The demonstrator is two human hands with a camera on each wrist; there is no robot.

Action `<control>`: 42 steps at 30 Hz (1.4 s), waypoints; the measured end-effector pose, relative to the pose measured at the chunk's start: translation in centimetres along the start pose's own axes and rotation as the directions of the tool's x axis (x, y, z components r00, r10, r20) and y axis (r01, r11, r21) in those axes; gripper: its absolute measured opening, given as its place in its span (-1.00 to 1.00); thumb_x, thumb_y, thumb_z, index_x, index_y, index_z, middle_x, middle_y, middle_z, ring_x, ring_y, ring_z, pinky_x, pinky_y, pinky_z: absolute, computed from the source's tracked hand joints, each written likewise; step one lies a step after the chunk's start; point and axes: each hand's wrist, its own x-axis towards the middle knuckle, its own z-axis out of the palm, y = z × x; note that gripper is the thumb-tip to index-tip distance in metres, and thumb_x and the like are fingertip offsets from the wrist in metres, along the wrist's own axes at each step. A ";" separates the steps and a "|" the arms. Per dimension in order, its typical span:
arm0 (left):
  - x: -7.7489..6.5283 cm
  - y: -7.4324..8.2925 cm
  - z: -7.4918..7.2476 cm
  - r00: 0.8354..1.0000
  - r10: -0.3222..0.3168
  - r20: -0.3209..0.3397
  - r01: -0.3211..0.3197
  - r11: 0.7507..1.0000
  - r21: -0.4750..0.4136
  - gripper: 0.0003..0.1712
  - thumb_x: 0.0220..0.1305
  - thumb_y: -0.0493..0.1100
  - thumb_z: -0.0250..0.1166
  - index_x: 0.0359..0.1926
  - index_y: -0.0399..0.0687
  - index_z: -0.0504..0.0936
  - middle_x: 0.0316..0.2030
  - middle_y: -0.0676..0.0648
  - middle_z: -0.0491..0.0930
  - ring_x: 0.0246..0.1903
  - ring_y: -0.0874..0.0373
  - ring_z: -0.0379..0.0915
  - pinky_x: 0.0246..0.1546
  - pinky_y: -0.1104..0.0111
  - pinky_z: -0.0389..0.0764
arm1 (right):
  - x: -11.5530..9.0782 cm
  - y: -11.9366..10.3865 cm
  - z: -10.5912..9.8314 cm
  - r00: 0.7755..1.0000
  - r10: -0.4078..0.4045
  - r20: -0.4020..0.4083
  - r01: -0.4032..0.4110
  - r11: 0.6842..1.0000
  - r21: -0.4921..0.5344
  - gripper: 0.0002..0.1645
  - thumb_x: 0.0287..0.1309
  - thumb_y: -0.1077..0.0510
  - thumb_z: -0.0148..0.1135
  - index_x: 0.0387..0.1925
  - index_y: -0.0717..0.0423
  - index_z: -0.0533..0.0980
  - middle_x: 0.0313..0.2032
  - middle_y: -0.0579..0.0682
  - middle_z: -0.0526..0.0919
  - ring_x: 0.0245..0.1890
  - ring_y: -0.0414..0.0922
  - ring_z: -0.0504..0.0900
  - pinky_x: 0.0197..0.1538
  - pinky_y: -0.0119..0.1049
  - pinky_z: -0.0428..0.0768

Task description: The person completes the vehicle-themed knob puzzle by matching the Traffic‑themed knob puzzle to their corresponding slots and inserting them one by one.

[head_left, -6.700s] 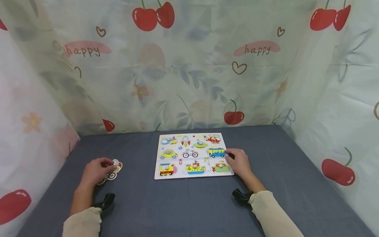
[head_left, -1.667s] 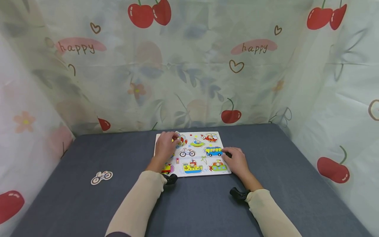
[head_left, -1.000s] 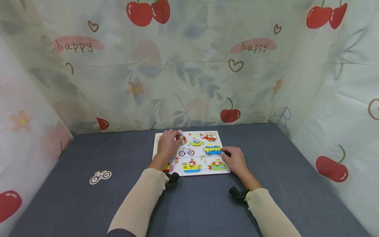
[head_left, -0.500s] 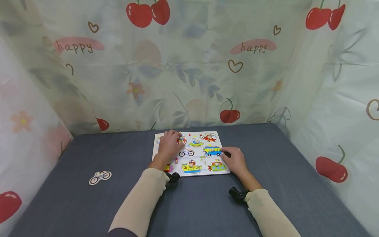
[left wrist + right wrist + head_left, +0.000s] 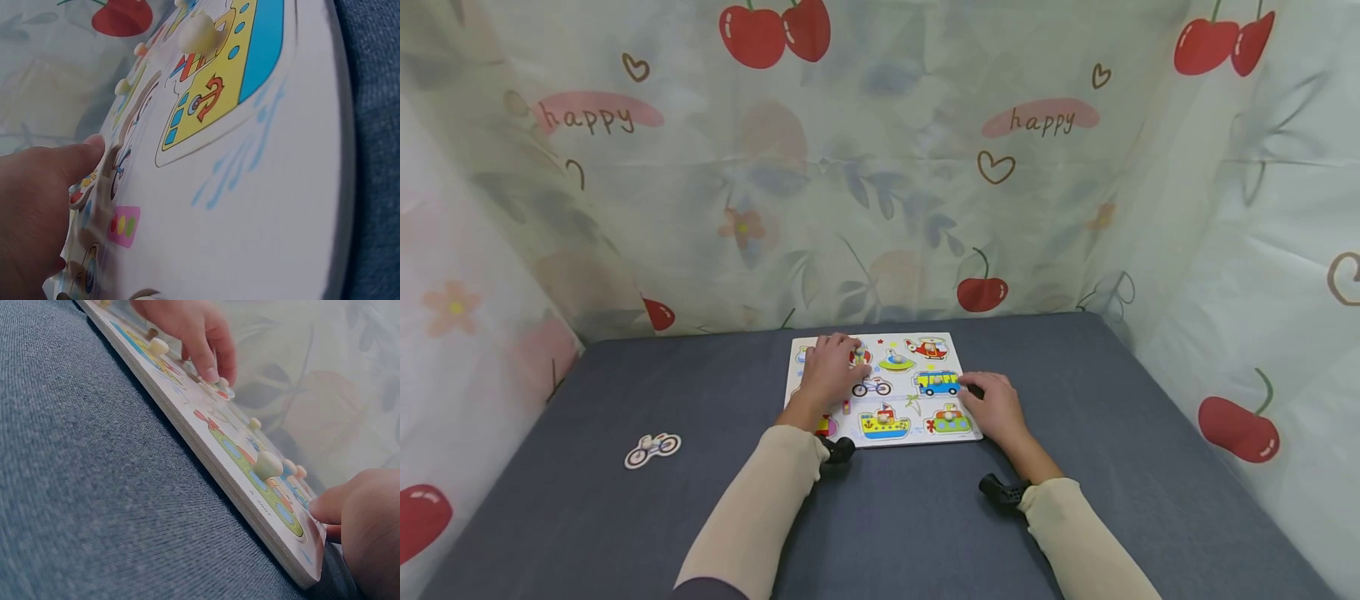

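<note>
A white wooden vehicle puzzle board point(image 5: 846, 433) lies at the table's middle, with knobbed pieces in it. My left hand point(image 5: 831, 371) is over its upper left part, with thumb and fingers spread around the rocket piece point(image 5: 861, 356), which lies in the board. In the right wrist view the fingertips are close to that piece's knob point(image 5: 223, 382). My right hand point(image 5: 1000, 408) holds the board's right edge beside the bus piece point(image 5: 937, 382). The bicycle piece point(image 5: 652, 450) lies on the table to the left; the bicycle recess point(image 5: 871, 387) shows its printed picture. My left hand hides the car and most of the plane.
Ship point(image 5: 884, 423), submarine point(image 5: 948, 419), helicopter point(image 5: 928, 347) and flying saucer point(image 5: 897, 360) pieces sit in the board. A dark grey cloth point(image 5: 910, 525) covers the table. A patterned curtain point(image 5: 880, 208) stands around the back and sides.
My left hand has carried the rocket piece from the left of the table to the board. The piece went from tilted to flat there, and the thumb has since moved off it. My right hand stayed.
</note>
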 end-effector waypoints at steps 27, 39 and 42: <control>-1.0 -0.1 -0.5 0.999 0.003 0.052 -0.003 1.000 -0.002 -0.28 0.24 0.15 0.32 0.37 0.08 0.39 0.20 -0.06 0.48 0.22 -0.06 0.21 0.18 0.01 0.17 | 0.1 -0.1 0.1 1.000 0.013 0.003 -0.013 1.000 0.000 -0.64 0.23 0.15 0.27 0.04 0.17 0.61 0.08 0.17 0.60 0.23 0.13 0.34 0.26 0.14 0.19; -3.1 -0.5 -2.2 0.993 0.120 -0.011 -0.120 0.992 -0.035 -0.49 0.26 0.06 0.32 0.20 0.05 0.58 0.11 -0.02 0.57 0.11 -0.01 0.35 0.17 0.05 0.28 | 0.0 -0.2 0.0 1.000 0.018 0.011 -0.018 1.000 0.003 -0.64 0.24 0.14 0.26 0.04 0.17 0.61 0.09 0.18 0.59 0.24 0.13 0.34 0.26 0.15 0.18; -3.6 -0.6 -2.8 0.988 0.151 -0.024 -0.152 0.987 -0.049 -0.55 0.26 0.03 0.33 0.15 0.04 0.62 0.06 0.01 0.60 0.06 0.02 0.39 0.15 0.06 0.31 | 0.0 -0.2 0.0 1.000 0.015 0.009 -0.015 1.000 0.006 -0.64 0.24 0.15 0.25 0.04 0.17 0.61 0.09 0.18 0.59 0.24 0.13 0.34 0.26 0.15 0.18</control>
